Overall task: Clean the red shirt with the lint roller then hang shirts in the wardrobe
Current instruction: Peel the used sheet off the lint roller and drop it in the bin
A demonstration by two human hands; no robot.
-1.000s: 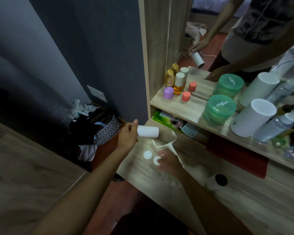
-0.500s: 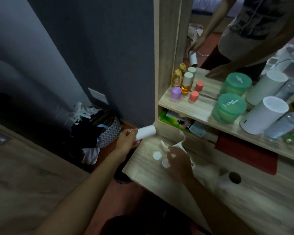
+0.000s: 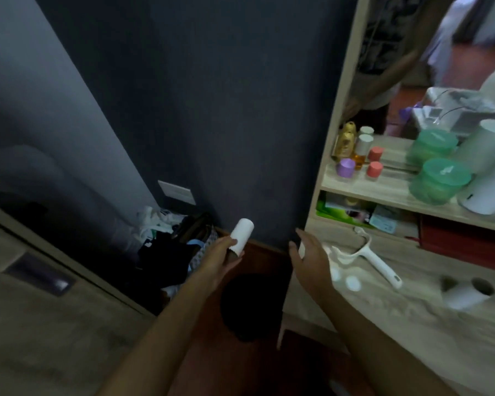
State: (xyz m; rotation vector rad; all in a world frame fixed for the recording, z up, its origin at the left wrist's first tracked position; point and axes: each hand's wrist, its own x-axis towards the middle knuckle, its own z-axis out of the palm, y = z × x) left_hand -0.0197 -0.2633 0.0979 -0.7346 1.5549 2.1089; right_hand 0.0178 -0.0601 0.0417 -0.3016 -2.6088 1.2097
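The left hand grips a white lint roll by its lower end. At its three o'clock, the right hand hovers open-fingered, the lint roller handle lying beyond on the wooden table.

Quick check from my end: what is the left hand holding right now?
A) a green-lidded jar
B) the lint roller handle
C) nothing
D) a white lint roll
D: the left hand grips a white lint roll out past the desk edge, while the lint roller handle lies on the desk and the right hand is open.
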